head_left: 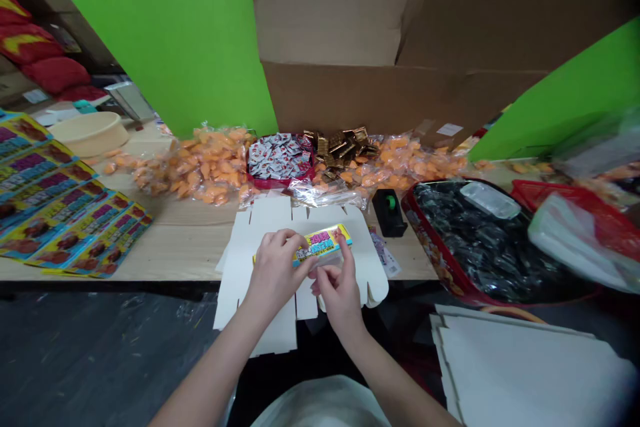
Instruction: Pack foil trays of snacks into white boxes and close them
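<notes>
My left hand (276, 267) is closed over the left end of a small yellow printed box (324, 243), holding it just above a flat white die-cut carton blank (270, 220) that lies on the wooden table (185, 240). My right hand (336, 283) pinches at the box's near right edge, fingers curled and pressed together. The box shows pink and blue lettering on top.
Bags of orange candies (210, 163), a red tray of white-red sachets (280, 157) and gold wrapped sweets (343, 143) line the back. A black tape dispenser (389, 210), a red bin of dark wrapped pieces (480, 240), printed sheets (60, 207), stacked white blanks (525, 367) and a cardboard box (390, 47).
</notes>
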The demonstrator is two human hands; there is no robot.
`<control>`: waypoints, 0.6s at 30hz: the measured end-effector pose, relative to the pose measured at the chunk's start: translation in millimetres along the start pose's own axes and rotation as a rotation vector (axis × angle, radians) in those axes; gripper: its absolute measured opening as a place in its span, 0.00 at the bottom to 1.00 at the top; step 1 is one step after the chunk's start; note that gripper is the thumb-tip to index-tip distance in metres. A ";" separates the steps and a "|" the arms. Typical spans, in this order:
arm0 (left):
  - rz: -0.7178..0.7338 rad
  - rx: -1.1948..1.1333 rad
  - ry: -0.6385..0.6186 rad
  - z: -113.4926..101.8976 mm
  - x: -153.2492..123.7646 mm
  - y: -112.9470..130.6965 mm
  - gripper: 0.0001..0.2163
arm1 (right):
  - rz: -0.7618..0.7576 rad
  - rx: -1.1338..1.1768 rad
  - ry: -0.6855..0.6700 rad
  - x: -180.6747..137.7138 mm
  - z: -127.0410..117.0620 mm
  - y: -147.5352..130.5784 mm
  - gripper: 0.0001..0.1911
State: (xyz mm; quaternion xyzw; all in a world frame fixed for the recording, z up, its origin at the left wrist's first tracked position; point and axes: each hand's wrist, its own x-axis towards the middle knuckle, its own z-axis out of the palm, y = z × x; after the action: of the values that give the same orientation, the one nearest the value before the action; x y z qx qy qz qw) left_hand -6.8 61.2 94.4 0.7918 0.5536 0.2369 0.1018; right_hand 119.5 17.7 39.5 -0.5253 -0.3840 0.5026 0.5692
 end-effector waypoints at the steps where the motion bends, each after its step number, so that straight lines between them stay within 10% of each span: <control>1: -0.002 0.014 -0.005 1.9 1.5 0.8 0.07 | 0.024 0.027 0.026 -4.1 -0.3 -0.5 0.40; 8: 0.050 0.142 -0.057 0.4 -0.1 -2.1 0.18 | 0.336 0.083 -0.016 -38.8 -39.8 38.5 0.38; 14: -0.112 -0.145 -0.307 -33.1 -20.9 -46.8 0.25 | 0.201 -0.079 0.082 -38.8 -74.0 50.8 0.33; 18: -0.181 -0.091 0.140 -102.9 -35.1 -71.8 0.23 | 0.078 -0.160 0.067 -15.4 -66.6 65.8 0.36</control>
State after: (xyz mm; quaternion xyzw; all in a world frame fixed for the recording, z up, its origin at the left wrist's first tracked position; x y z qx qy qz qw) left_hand -126.1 44.6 144.0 0.7147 0.6173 0.3063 0.1199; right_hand 169.6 -15.2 -34.0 -0.6001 -0.3828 0.4742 0.5181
